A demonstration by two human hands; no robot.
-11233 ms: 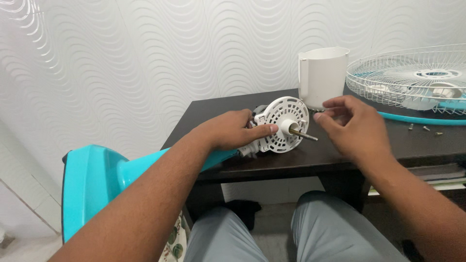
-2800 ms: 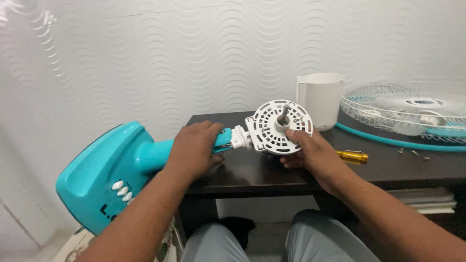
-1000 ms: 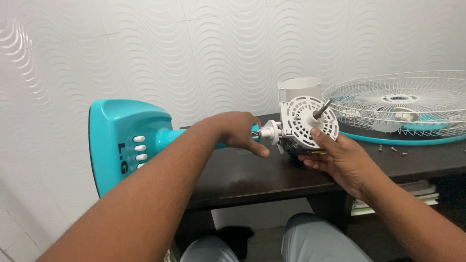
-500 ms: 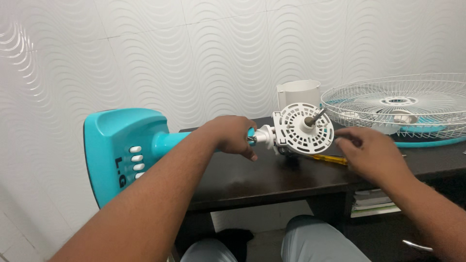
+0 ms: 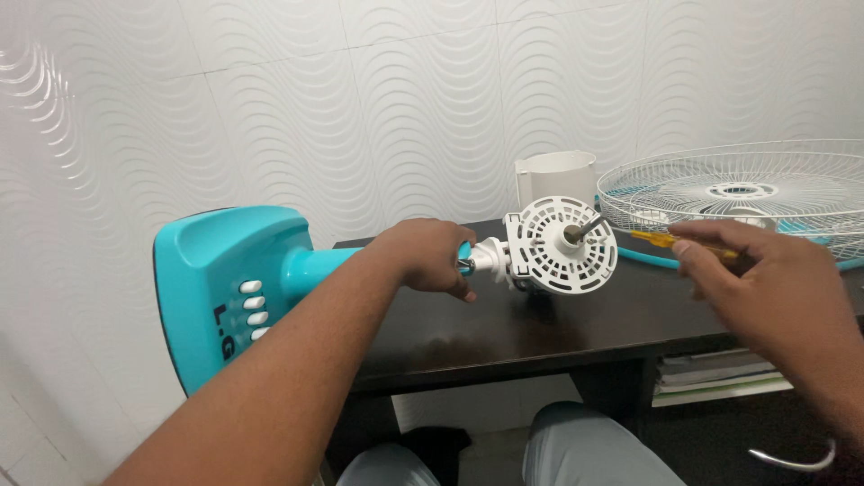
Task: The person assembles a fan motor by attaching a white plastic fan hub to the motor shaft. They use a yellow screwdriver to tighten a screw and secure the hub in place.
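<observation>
Head view of a partly dismantled table fan laid on its side across a dark wooden table (image 5: 504,328). The left hand (image 5: 430,256) is wrapped around the turquoise fan neck (image 5: 310,265), just behind the white pivot joint (image 5: 486,256), fingers curled closed on it. To the left, off the table edge, hangs the turquoise fan base (image 5: 220,288) with a row of white push buttons (image 5: 254,309). Immediately right of the left hand stands the white slotted motor housing (image 5: 558,245), its round face turned toward the camera and its metal shaft (image 5: 580,229) pointing up and to the right. The housing rests at the table's front half, between the two hands.

The right hand (image 5: 774,288) is raised above the table's right end, apart from the housing, with thumb and fingers pinched on a yellow-handled screwdriver (image 5: 666,239). The handle end projects leftward toward the shaft without touching it; the tip is hidden by the hand.

Behind the housing stands a white plastic motor cover (image 5: 556,180), upright against the wavy-textured white wall (image 5: 360,108). At far right lies a white wire fan guard (image 5: 747,184), flat on a turquoise rim (image 5: 643,258). Stacked books (image 5: 720,373) sit on a shelf beneath the table.
</observation>
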